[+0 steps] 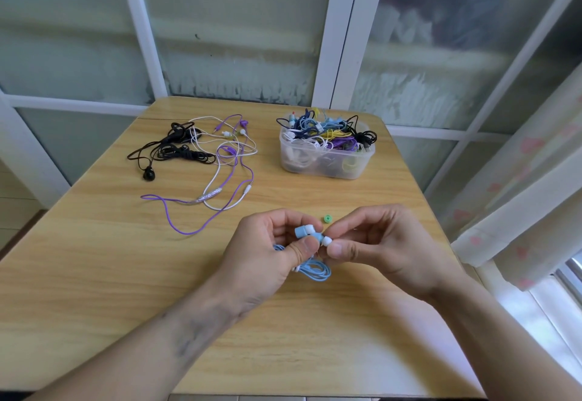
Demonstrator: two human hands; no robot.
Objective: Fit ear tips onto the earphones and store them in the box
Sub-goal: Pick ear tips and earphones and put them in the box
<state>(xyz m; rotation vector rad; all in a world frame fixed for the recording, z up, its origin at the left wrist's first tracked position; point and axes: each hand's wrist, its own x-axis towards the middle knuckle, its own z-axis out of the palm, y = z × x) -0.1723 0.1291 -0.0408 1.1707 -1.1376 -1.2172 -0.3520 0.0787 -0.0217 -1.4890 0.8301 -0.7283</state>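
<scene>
A clear plastic box (326, 161), rectangular w/ rounded corners and no lid on it, sits at the far right of a pale wood-grain desk (94, 274). It is heaped above the rim w/ tangled earphone cords in white, purple, yellow, black, navy and light blue.

At the far left of the desk lies a loose tangle: a black earphone set (176, 148) beside a purple and white set (220, 173), thin cords looping toward the middle.

Near the front centre, 2 hands meet just above the desk. The left hand (267, 252) grips a coiled light-blue cord (315, 270) and holds 1 blue earbud (304, 231) w/ a white ear tip between thumb and curled fingers (302, 247). The right hand (384, 243) pinches the 2nd earbud's white ear tip (327, 241) between thumb and forefinger; other fingers are curled loosely. The 2 buds are touching or nearly so.

A small green ear tip (328, 219), round w/ a hole in the centre, lies on the desk just beyond the hands.

Behind the desk, frosted glass panels in white frames; at right, a pale curtain (519, 195) w/ pink shapes.
</scene>
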